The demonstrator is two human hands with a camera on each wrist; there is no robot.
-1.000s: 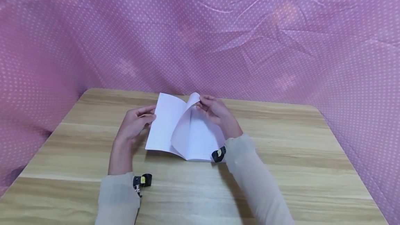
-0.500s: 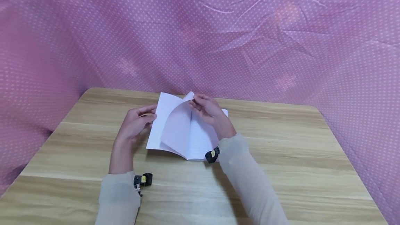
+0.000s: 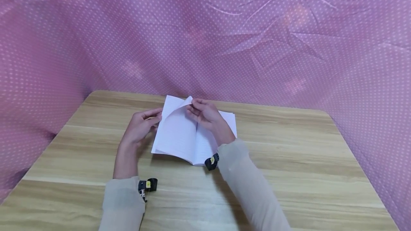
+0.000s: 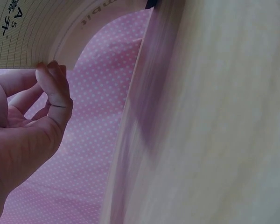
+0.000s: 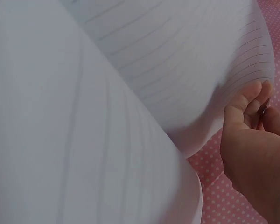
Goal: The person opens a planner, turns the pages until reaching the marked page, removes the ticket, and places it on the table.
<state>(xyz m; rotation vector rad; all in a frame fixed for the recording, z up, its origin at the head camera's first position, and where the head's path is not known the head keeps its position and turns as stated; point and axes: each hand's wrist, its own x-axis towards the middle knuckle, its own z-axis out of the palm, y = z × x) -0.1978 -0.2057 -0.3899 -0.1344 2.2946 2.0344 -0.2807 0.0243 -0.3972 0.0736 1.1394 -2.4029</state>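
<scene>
An open notebook (image 3: 176,134) with white lined pages lies near the table's far side, its left half raised in a curve. At that half's outer edge, my left hand (image 3: 138,129) pinches the pages and cover between thumb and fingers. From the left wrist view, the notebook's cover (image 4: 23,37) shows dark printed lettering just above the left hand (image 4: 37,112). My right hand (image 3: 208,117) pinches the top corner of a page (image 3: 185,104) that bends leftward over the left half. Lined paper fills most of the right wrist view, with the right hand (image 5: 254,140) at its edge.
Under the notebook is a light wood-grain table (image 3: 305,167). A pink cloth with white dots (image 3: 205,38) hangs behind it and along both sides. Each wrist carries a small black camera mount, on the left (image 3: 148,184) and right (image 3: 212,161) sleeves.
My right hand has moved left, drawing the pinched page across the notebook until it lies over most of the left half. My left hand has stayed at the left edge.
</scene>
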